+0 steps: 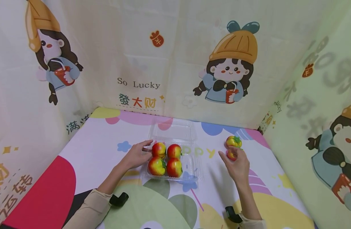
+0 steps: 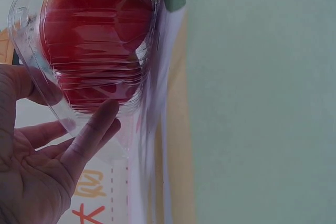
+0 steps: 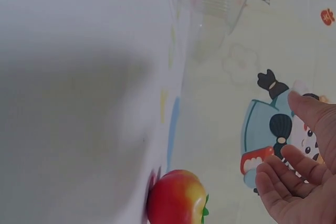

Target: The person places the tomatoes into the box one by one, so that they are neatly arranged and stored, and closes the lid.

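Observation:
A clear plastic clamshell box (image 1: 193, 163) lies with its lid (image 1: 172, 129) folded back, away from me. Several red-and-yellow toy fruits (image 1: 174, 167) with green leafy caps fill its left side. My left hand (image 1: 137, 155) holds the box's left edge, thumb and fingers about the rim; the left wrist view shows fingers (image 2: 94, 124) against the ribbed wall. On the right, my right hand (image 1: 238, 164) hovers by two more fruits, one farther back (image 1: 233, 141) and one nearer (image 1: 231, 155), partly hidden by the hand. Its fingers are loosely bent with nothing between them.
A patterned cloth (image 1: 101, 152) covers the table. Printed fabric walls (image 1: 175, 63) stand behind it and on both sides. Black wrist mounts (image 1: 119, 199) sit on both forearms. The box's right half shows bare plastic.

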The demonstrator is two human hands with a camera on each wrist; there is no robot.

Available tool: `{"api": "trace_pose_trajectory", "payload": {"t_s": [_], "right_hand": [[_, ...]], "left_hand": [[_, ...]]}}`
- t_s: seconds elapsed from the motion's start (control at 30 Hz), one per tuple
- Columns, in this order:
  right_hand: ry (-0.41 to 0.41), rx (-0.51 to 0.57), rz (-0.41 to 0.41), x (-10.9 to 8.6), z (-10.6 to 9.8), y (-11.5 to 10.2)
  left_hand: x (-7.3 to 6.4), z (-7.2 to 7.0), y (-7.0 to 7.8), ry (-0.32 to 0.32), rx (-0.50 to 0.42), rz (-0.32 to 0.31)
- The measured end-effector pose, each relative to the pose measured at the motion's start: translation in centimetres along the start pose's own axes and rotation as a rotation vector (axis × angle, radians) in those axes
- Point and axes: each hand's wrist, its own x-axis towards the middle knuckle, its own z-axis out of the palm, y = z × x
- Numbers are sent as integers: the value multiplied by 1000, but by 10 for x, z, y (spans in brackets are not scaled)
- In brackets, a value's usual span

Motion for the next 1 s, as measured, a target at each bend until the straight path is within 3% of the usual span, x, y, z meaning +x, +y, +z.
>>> {"api": "trace_pose_trajectory", "payload": {"t_s": [0.4, 1.0], "right_hand": [[-101, -40, 131, 7, -9, 7], [-164, -58, 259, 16, -16, 22]], "left_hand": [[0, 1, 0, 0, 4, -25], [-2, 1, 3, 1, -1, -9]]}}
